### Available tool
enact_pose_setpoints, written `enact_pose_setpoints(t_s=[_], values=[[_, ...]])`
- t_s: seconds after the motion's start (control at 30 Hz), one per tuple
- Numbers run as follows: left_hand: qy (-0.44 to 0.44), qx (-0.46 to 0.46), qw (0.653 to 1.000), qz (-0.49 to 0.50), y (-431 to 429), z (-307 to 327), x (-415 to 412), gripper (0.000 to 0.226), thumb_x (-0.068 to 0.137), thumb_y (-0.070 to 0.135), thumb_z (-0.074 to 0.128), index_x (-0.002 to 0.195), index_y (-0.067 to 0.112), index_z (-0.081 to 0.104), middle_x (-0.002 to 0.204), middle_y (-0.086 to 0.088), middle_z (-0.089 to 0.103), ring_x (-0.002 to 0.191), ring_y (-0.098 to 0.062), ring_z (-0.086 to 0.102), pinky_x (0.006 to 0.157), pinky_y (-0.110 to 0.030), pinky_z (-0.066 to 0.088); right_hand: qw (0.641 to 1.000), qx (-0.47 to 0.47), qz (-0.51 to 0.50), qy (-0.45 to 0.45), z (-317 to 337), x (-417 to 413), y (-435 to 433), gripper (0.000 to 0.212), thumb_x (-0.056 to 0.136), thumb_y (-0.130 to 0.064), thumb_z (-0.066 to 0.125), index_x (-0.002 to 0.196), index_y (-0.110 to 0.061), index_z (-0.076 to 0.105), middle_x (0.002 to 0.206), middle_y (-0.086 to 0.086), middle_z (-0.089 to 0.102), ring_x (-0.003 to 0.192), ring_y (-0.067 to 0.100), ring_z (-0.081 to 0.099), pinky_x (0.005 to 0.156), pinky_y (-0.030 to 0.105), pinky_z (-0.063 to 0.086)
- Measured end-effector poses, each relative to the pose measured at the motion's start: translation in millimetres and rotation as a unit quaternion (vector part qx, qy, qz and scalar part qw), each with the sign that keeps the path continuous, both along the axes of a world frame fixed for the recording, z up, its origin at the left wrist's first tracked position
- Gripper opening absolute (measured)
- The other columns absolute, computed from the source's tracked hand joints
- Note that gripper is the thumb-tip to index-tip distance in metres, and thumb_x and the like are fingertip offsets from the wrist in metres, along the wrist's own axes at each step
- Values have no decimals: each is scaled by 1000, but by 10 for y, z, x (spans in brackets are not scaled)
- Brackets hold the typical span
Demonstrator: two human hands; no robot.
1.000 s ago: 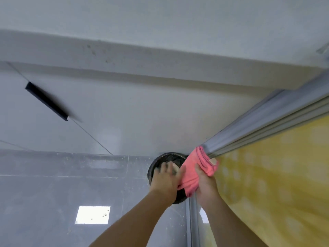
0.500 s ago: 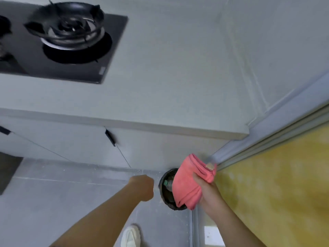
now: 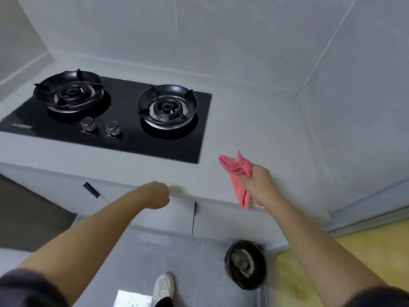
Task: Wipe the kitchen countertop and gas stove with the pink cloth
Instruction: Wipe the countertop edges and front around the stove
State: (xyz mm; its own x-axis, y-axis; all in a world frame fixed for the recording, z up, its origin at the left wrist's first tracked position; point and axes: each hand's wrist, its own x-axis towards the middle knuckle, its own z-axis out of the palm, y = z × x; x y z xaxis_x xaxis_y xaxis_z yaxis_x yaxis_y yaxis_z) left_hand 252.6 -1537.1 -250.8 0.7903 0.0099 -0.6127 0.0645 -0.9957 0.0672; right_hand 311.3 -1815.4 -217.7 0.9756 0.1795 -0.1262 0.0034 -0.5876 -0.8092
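My right hand (image 3: pixel 259 185) grips the bunched pink cloth (image 3: pixel 240 173) just above the grey countertop (image 3: pixel 261 129), to the right of the stove; the cloth's tail hangs past the counter's front edge. The black glass gas stove (image 3: pixel 124 138) has two burners and two knobs (image 3: pixel 100 127) and sits at the counter's left. My left hand (image 3: pixel 158 194) is curled into a fist in front of the counter edge, holding nothing that I can see.
Grey cabinet fronts with black handles (image 3: pixel 90 189) run under the counter. A black bin (image 3: pixel 244 264) stands on the grey floor at the lower right, beside a sliding door track and yellow floor (image 3: pixel 365 251). A white shoe (image 3: pixel 163 286) is at the bottom centre.
The view has risen from the floor and bin to the countertop and stove. My right hand lifted the pink cloth from the bin up over the counter; my left hand left the bin.
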Motion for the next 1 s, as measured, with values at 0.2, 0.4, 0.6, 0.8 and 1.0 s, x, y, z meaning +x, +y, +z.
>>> enact_pose_setpoints(t_s=[0.2,0.4,0.6,0.8,1.0], values=[[-89,-32,995,27,724,264,510,22,92,18,39,95,9,59,97,-6,62,91,-26,59,77,-37,50,967,-254,9,-32,-289,649,493,25,89,-11,49,99,-22,69,87,7,56,78,26,59,65,28,45],[-179,-87,979,31,1175,130,961,31,92,17,45,121,19,54,120,1,50,112,-22,49,84,-34,46,960,-265,70,-63,-595,825,1045,20,88,7,47,98,-7,57,85,8,57,75,21,60,75,31,52],[-141,-93,985,14,1318,-87,1041,48,93,14,44,141,17,42,144,0,35,131,-21,36,100,-37,43,939,-277,199,-48,-601,677,791,18,87,0,58,99,-11,66,92,-1,51,78,14,54,72,26,43],[-174,-94,980,35,1649,90,902,49,92,14,45,141,16,42,144,0,37,131,-21,37,99,-36,44,958,-153,243,-2,-138,695,1146,59,81,9,50,121,-32,65,106,-11,48,91,4,54,73,9,43],[-163,-44,979,113,2543,214,503,45,92,17,49,137,18,48,139,-1,44,127,-22,42,96,-38,46,918,-175,350,-56,94,701,2205,63,81,-1,54,123,-46,58,119,-20,56,104,8,47,89,32,48]])
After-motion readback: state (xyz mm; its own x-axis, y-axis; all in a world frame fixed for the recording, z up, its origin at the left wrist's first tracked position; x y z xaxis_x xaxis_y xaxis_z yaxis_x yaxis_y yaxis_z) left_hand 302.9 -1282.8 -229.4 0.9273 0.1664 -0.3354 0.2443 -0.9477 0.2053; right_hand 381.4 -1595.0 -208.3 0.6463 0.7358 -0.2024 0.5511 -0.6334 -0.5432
